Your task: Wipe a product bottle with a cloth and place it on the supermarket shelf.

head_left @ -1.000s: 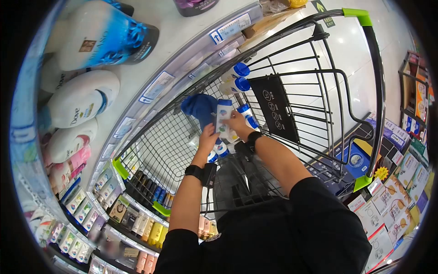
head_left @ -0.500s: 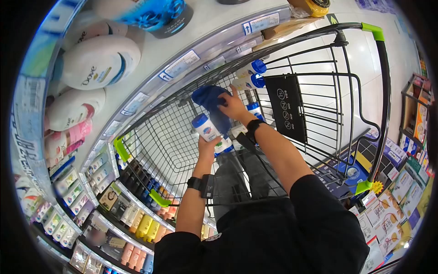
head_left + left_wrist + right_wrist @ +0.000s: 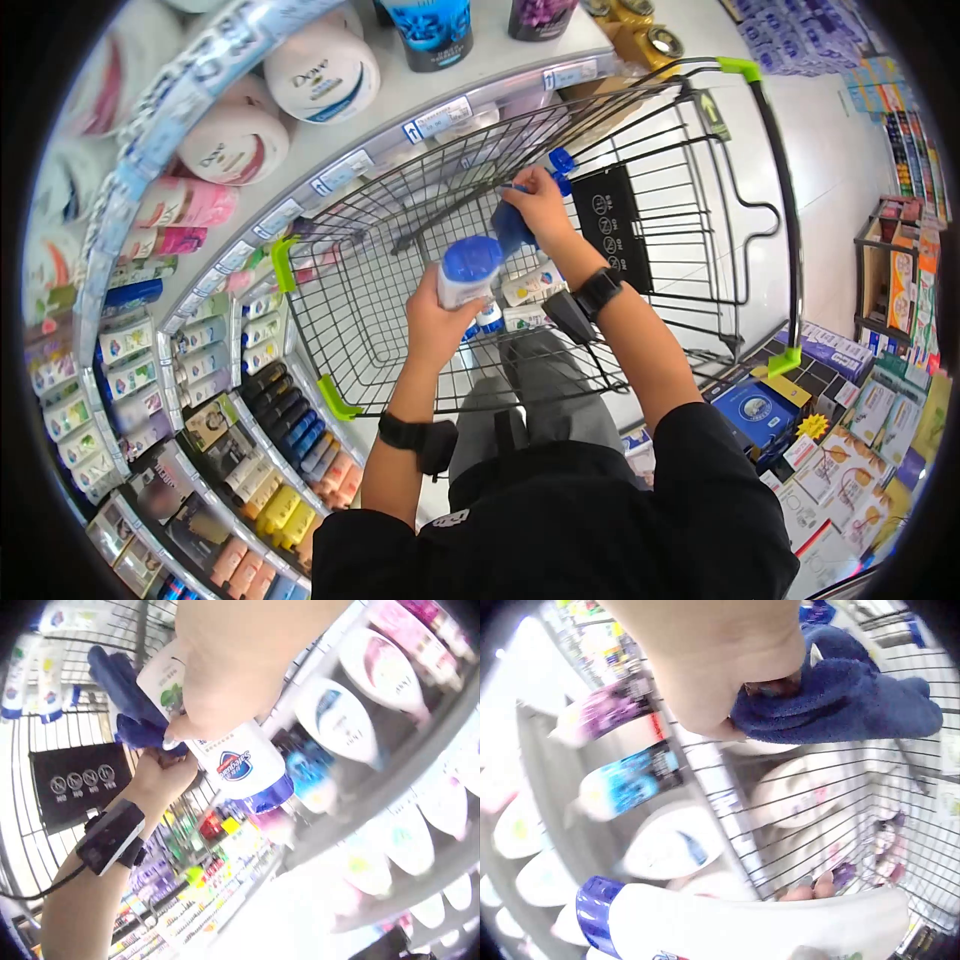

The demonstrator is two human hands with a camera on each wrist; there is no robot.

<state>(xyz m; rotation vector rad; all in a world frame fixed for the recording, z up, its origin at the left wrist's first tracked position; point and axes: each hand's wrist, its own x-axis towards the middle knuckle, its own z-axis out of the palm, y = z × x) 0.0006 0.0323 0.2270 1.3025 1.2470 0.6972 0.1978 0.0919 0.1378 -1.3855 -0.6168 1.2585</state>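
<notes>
My left hand (image 3: 437,318) grips a white bottle (image 3: 466,292) with a blue cap, raised above the cart's basket. In the left wrist view the bottle (image 3: 251,761) lies slanted with its cap lower right, fingers wrapped round its middle. My right hand (image 3: 541,211) pinches a dark blue cloth (image 3: 512,229) just right of the bottle; in the right wrist view the cloth (image 3: 847,694) hangs bunched from the fingers. Bottle and cloth are close together in the head view. More white bottles (image 3: 530,286) lie in the cart below the hands.
A black wire shopping cart (image 3: 381,338) with green corners surrounds the hands. Shelves of Dove bottles (image 3: 322,73) and other toiletries stand along the left. A black sign panel (image 3: 611,229) hangs on the cart's right side. Stacked boxes (image 3: 757,410) stand at the lower right.
My left hand has raised the bottle nearer the head camera. My right hand, earlier at the cloth, has lifted it, and the cloth now hangs more gathered. The head view has shifted.
</notes>
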